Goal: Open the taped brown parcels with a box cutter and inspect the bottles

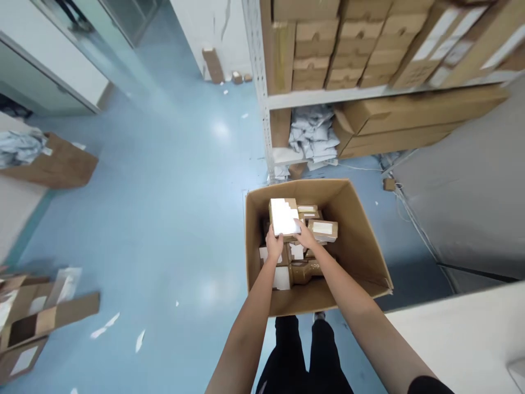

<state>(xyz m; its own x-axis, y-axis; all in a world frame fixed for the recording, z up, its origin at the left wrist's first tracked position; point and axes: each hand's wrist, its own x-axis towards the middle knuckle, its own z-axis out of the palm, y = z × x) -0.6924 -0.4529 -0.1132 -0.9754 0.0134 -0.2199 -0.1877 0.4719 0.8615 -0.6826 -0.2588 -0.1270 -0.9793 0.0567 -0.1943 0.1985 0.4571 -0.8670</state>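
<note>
A small cardboard box with a white label [283, 214] is held between my two hands inside a large open carton. My left hand [274, 244] grips its near left corner, and my right hand [305, 235] grips its near right side. The large carton [361, 241] stands on the floor in front of my legs. Several smaller labelled boxes lie in it, among them a box [323, 228] just right of my right hand and a white-sided box [282, 278] nearer to me. My hands and the held box hide part of the contents.
A metal shelf [369, 92] with stacked brown boxes rises beyond the carton; grey packets [314, 131] fill part of its lower level. Cardboard boxes [61, 314] are piled at the lower left. A brown carton [61, 164] stands by the left wall. Paper scraps [105, 326] lie on the blue floor.
</note>
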